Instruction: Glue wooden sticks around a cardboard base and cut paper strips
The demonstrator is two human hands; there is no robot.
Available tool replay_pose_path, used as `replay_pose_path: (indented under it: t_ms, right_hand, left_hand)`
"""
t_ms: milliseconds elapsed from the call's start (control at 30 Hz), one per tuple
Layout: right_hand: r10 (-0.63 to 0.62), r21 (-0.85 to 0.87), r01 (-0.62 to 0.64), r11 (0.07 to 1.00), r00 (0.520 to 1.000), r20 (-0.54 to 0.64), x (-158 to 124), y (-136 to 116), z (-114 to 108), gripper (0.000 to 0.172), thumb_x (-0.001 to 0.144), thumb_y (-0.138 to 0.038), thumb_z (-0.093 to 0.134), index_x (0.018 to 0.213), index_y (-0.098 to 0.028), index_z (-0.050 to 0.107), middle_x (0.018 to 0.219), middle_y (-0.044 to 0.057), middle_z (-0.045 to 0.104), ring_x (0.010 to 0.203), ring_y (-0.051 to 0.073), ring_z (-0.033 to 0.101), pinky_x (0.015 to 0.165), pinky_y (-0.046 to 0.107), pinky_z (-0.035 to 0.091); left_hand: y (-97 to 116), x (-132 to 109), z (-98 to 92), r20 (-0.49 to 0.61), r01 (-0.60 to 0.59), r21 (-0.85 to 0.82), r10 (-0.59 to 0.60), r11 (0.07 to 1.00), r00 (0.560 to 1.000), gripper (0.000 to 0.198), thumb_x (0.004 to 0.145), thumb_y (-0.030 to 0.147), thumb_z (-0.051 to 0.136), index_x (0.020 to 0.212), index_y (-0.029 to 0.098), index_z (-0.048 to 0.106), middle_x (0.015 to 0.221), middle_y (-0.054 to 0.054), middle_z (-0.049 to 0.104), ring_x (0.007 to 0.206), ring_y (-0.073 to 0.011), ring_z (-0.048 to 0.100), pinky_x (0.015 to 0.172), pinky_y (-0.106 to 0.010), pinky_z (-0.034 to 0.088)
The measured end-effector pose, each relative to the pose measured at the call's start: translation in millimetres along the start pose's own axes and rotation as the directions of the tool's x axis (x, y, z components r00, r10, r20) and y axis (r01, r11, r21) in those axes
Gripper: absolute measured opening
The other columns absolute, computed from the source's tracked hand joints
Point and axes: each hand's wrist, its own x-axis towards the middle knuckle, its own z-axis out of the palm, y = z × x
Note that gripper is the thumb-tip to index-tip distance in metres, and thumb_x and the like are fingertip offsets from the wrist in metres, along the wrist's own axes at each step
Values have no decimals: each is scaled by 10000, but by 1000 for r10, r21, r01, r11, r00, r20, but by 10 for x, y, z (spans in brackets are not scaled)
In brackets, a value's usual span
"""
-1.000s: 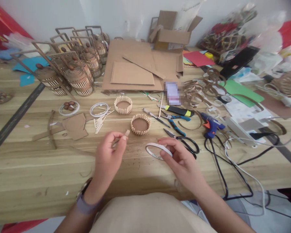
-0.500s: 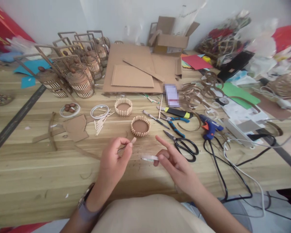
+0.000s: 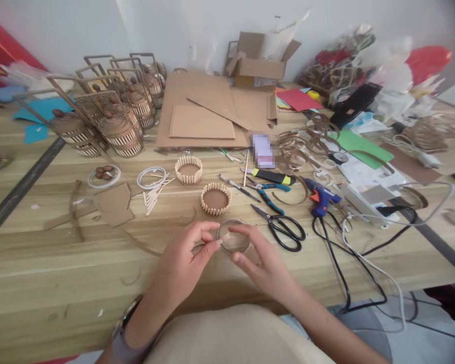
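Above the near part of the table, a thin greyish ring (image 3: 233, 249), perhaps a roll of tape, sits between both hands. My right hand (image 3: 263, 255) curves round the ring's right side, index finger reaching over it and thumb at its lower edge. My left hand (image 3: 191, 255) pinches a small pale strip (image 3: 220, 242) between thumb and fingertips, close against the ring's left side. Just beyond the hands stands a round cardboard base edged with short upright sticks (image 3: 216, 199). A similar stick-edged base (image 3: 188, 171) stands behind it.
Scissors (image 3: 284, 230), pliers (image 3: 271, 197), a yellow-black cutter (image 3: 273, 176) and a blue glue gun (image 3: 322, 197) with trailing cables lie right. Loose sticks (image 3: 155, 194) and cardboard scraps (image 3: 114, 205) lie left. Handled lidded baskets (image 3: 119, 134), cardboard sheets (image 3: 200, 121) and a box (image 3: 260, 71) stand behind.
My hands have come closer together. The thing in my right hand, a pale blur before, now shows as a ring beside my left fingertips. The view has shifted slightly.
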Motion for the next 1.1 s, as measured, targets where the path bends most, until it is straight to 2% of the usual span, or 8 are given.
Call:
replay_pose_path:
  t_ms: [167,333,500,633,800,900,1000,1100]
  right_hand:
    - [158,244,-179,953,982,104,136,-173,-26,104,894,-294,565,889,-203,614,839,21,666,809,169,615,765,298,478]
    - [350,547,-301,782,937,15,208,-153,78,192,847,-365,592,741,-209,554,676,-26,537,646,135,485,626,256,404]
    - [468,736,-322,595,884,9,216,-123,120,286,802,-435,663,693,-202,537,629,-34,505,619,123,447,622,248,381]
    - [458,731,-334,595,889,33,173,-144,166,316,811,-483,656,702,-207,547,631,-27,514,611,128,457,610,256,400]
    - [356,460,-350,816,931,78,41,-36,30,288,870,-476,581,952,-206,641,811,33,664,744,180,610,696,311,497]
    - [290,36,-287,957,951,-110,-111,194,-230,292,905,-394,547,1118,-211,626,954,76,697,867,228,642,798,385,519]
    - [141,-412,-228,882,962,-232,-303,481,-482,259,921,-349,513,1081,-194,646,1052,133,668,1018,304,606,894,485,491]
    - [91,-609,-198,768,975,-202,-439,709,-608,290,943,-272,436,1136,-179,632,1058,152,663,993,322,604,871,515,498]
  left_hand:
    - [-17,-5,38,46,-149,80,146,986,988,203,868,218,600,1056,269,656,849,-18,725,841,-203,697,749,-320,555]
    - [56,-124,-86,-184,-298,113,315,948,931,174,872,168,600,1003,266,662,960,-44,706,931,-200,654,851,-331,518]
    - [-26,-222,-54,192,-13,-241,61,970,980,140,901,277,591,986,262,701,806,-41,721,695,-172,667,654,-277,551]
    - [-183,-169,128,-40,62,-534,-99,843,994,297,858,319,661,1147,250,676,1067,-85,743,845,-191,708,752,-305,582]
    - [-254,-90,167,-185,143,-605,-313,783,932,257,768,329,766,994,210,745,972,-69,775,805,-172,720,760,-284,595]
    - [-257,-61,119,-284,118,-607,-353,786,892,262,725,299,804,966,216,745,947,-42,780,808,-148,712,750,-243,589]
    - [-252,-39,101,-343,88,-592,-349,801,872,232,715,270,807,929,209,742,929,-33,779,781,-133,705,742,-233,586]
    - [-237,-26,122,-370,68,-575,-333,816,867,213,725,260,794,922,204,734,926,-31,776,758,-131,700,735,-244,587]
